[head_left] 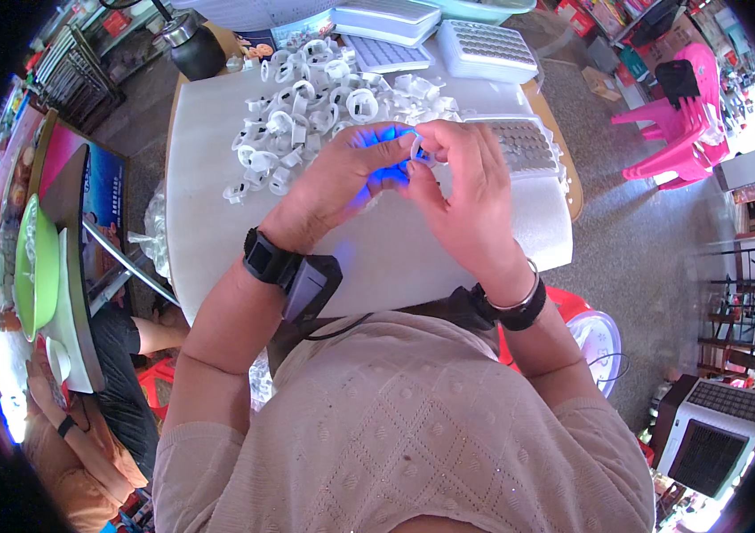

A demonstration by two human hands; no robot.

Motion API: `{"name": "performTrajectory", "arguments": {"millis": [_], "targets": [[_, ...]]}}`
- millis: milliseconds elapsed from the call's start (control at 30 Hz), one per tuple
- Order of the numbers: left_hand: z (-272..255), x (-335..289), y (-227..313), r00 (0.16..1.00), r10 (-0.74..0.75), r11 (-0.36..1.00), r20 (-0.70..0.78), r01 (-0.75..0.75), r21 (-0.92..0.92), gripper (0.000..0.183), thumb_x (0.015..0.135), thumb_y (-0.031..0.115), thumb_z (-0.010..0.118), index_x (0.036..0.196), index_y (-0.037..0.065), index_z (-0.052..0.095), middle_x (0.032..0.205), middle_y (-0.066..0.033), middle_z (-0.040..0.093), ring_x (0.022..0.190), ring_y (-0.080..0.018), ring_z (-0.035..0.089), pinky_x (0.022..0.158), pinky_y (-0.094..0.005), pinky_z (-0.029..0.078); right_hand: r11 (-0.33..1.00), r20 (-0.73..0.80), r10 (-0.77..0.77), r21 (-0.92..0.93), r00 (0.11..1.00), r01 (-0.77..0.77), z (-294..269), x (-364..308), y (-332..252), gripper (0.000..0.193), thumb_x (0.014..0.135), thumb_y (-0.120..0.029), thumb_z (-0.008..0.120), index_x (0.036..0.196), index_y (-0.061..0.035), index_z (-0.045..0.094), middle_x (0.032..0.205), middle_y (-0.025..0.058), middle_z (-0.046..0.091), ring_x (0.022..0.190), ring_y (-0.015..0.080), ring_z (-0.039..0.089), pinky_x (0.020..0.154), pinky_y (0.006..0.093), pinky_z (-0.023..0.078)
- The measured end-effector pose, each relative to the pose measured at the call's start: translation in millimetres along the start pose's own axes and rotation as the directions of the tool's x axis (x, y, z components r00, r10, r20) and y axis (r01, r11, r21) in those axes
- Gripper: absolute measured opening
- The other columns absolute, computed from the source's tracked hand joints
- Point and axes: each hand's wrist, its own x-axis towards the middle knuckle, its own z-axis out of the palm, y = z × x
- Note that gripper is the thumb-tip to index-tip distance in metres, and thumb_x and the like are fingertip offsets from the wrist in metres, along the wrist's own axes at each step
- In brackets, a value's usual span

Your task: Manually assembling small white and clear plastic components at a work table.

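Above the middle of the table, my left hand (338, 176) and my right hand (473, 178) meet at the fingertips. Between them is a small white plastic ring (416, 149), pinched by both hands and partly hidden by the fingers. Blue light glows on the fingers of my left hand; its source is not visible. Just beyond my hands lies a loose pile of white plastic rings (363, 106), some with small dark spots. Close to my right hand stands a white tray (562, 163) with rows of small pieces in it.
Stacked white trays (487, 53) stand at the table's far right, beside another stack (386, 19). A dark jar (194, 51) is at the far left corner. Left of the table, another person's arm (75, 435) rests near a green basin (36, 266). Pink chairs (684, 133) stand right.
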Motion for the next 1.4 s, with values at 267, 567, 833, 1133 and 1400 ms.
{"name": "performTrajectory", "arguments": {"millis": [267,567,833,1133,1400], "targets": [[-6,4,2,0.999,-0.009,1.000,0.046,0.008,0.017,0.032,0.094,0.026,0.053,0.112,-0.002,0.057,0.091,-0.0072,0.063,0.075,-0.0112,0.060,0.064,-0.0232,0.050,0.979,-0.015,0.116,0.169,0.993,-0.112,-4,5,-2,0.031,0.073,0.002,0.063,0.102,-0.0047,0.054,0.085,0.0083,0.056,0.076,0.0251,0.054,0.068,0.0358,0.044],[-2,0,6,0.998,0.011,0.994,0.056,-0.016,0.104,0.037,0.094,0.027,0.052,0.119,-0.001,0.054,0.090,-0.0047,0.061,0.078,-0.0141,0.062,0.061,-0.0257,0.050,0.546,0.228,0.595,0.588,0.771,-0.596,-17,1,11,0.014,0.084,-0.010,0.063,0.093,0.0006,0.063,0.075,0.0028,0.062,0.060,0.0072,0.053,0.056,0.0217,0.043],[-1,-1,6,0.983,0.174,0.955,0.061,-0.183,0.232,0.035,0.092,0.014,0.055,0.122,-0.002,0.052,0.103,-0.0078,0.062,0.088,-0.0155,0.061,0.070,-0.0265,0.050,0.271,0.347,0.654,0.722,0.672,-0.636,-16,1,5,0.014,0.085,-0.010,0.060,0.093,0.0022,0.061,0.075,0.0027,0.061,0.062,0.0077,0.054,0.057,0.0217,0.044],[-26,4,17,0.925,0.345,0.932,-0.160,-0.358,-0.058,0.027,0.092,0.011,0.053,0.112,-0.007,0.052,0.098,-0.0150,0.064,0.082,-0.0191,0.064,0.072,-0.0280,0.052,0.948,0.205,0.270,0.114,0.941,-0.297,4,-16,12,0.010,0.075,-0.006,0.063,0.086,-0.0045,0.063,0.082,0.0088,0.061,0.077,0.0270,0.058,0.068,0.0355,0.047],[-25,2,18,0.919,0.344,0.934,-0.191,-0.356,-0.031,0.029,0.091,0.012,0.054,0.113,-0.007,0.052,0.097,-0.0143,0.064,0.080,-0.0175,0.064,0.070,-0.0272,0.052,0.998,0.303,0.060,0.000,0.951,-0.063,27,-13,-9,0.019,0.073,-0.009,0.066,0.092,-0.0063,0.063,0.089,0.0117,0.059,0.088,0.0317,0.054,0.080,0.0410,0.043]]}}
